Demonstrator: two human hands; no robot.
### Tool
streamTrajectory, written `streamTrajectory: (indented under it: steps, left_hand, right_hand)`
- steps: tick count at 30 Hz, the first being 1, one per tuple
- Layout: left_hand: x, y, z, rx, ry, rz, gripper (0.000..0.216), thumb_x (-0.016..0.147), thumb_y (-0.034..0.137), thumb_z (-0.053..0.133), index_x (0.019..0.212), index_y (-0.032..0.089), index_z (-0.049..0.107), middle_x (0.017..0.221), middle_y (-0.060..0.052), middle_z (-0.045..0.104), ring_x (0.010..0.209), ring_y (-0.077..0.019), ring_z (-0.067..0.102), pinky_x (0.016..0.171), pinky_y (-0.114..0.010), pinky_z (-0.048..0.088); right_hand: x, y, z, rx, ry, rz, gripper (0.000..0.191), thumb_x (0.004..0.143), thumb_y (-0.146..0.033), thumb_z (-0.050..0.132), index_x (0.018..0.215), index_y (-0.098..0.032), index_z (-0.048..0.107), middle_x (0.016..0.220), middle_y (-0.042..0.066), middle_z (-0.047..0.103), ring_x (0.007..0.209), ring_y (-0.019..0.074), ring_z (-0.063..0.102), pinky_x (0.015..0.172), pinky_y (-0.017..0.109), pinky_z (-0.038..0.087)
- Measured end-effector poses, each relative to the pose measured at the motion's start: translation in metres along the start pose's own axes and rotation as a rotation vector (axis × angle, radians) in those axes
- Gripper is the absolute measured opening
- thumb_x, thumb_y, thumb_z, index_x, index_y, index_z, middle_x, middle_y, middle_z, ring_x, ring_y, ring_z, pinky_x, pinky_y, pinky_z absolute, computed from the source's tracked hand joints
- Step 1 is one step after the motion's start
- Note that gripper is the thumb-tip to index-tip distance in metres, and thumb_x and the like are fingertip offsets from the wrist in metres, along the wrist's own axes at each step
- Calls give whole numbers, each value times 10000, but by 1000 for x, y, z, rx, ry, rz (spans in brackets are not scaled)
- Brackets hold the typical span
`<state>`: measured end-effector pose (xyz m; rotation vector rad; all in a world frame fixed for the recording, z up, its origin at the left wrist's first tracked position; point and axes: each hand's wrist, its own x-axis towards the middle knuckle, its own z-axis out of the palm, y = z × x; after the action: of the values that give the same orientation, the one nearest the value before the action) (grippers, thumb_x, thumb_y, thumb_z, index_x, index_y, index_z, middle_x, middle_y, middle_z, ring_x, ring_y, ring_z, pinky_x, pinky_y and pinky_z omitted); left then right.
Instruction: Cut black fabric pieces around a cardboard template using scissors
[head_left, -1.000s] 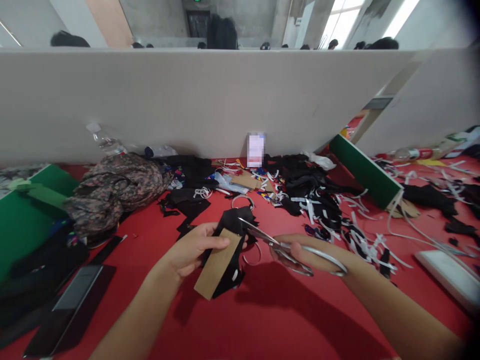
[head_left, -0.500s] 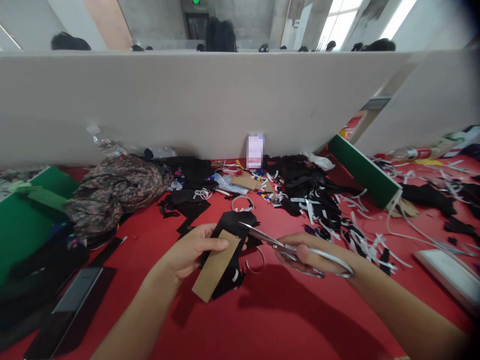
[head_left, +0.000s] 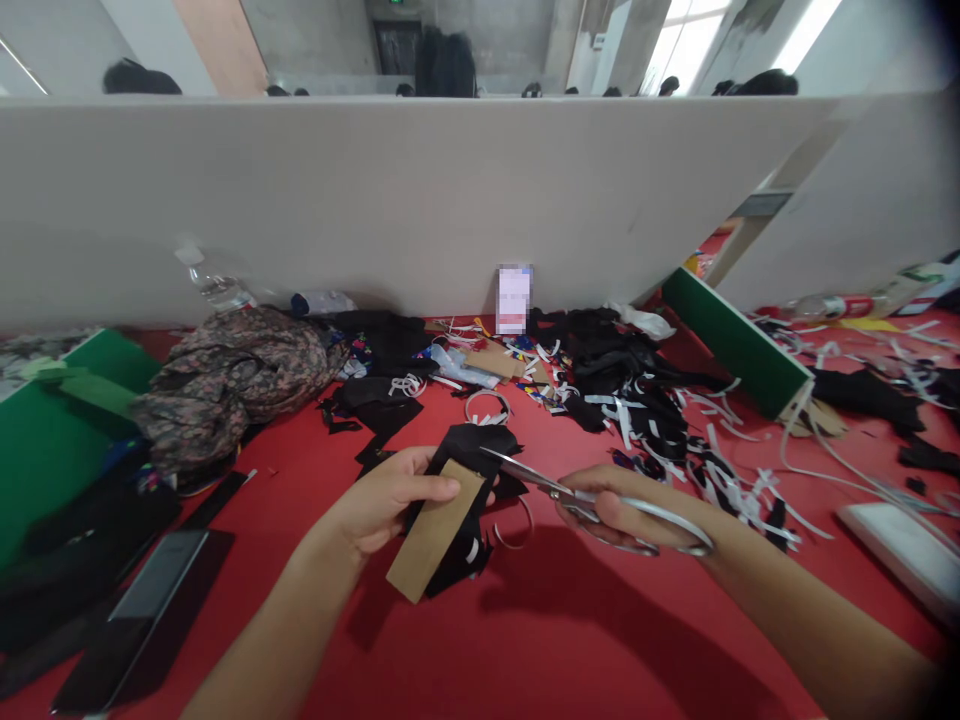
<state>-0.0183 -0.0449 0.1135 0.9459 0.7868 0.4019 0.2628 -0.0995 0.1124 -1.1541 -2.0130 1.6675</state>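
My left hand point(head_left: 401, 500) pinches a strip of brown cardboard point(head_left: 431, 540) against a piece of black fabric point(head_left: 474, 440), thumb on top of the card. Scissors point(head_left: 551, 490) with silver blades and handles are gripped in my right hand point(head_left: 607, 505). Their tip lies at the upper part of the black fabric, just above the card's top end; whether the blades have fabric between them I cannot tell. A thin pale ring point(head_left: 516, 540) lies on the red table between my hands. The fingers of my left hand behind the fabric are mostly hidden.
Black fabric scraps with white strips point(head_left: 645, 400) are heaped at the back right. A patterned cloth bundle point(head_left: 232, 390) and a plastic bottle point(head_left: 214, 285) stand at the left. Green dividers point(head_left: 739, 340) flank the red table point(head_left: 525, 650). A lit phone point(head_left: 514, 300) leans on the grey partition point(head_left: 375, 200).
The whole view has shifted very slightly. Both hands, the scissors, the card and the fabric keep nearly the same positions relative to each other.
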Motion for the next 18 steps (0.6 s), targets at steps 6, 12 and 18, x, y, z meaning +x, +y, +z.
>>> streamTrajectory:
  steps: [6, 12, 18]
  left_hand:
    - [0, 1, -3, -34, 17, -15, 325, 677, 197, 639, 992, 121, 609, 959, -129, 666, 835, -237, 632, 706, -303, 480]
    - [1, 3, -5, -48, -19, -8, 323, 695, 182, 617, 1012, 118, 609, 963, -129, 662, 864, -249, 629, 738, -320, 477]
    - [2, 2, -4, -74, -25, -14, 314, 688, 176, 626, 996, 117, 606, 949, -128, 663, 864, -250, 630, 732, -312, 479]
  right_hand:
    - [7, 3, -5, -60, -3, -15, 608, 772, -705, 245, 821, -155, 497, 578, -25, 412, 414, 70, 336, 372, 202, 297]
    - [16, -3, -8, -70, -5, -18, 454, 805, -577, 344, 804, -157, 516, 596, -7, 443, 464, 93, 361, 397, 213, 318]
    - [18, 3, -8, -74, -19, -104, 604, 773, -694, 276, 857, -144, 508, 689, 19, 463, 547, 106, 381, 461, 225, 350]
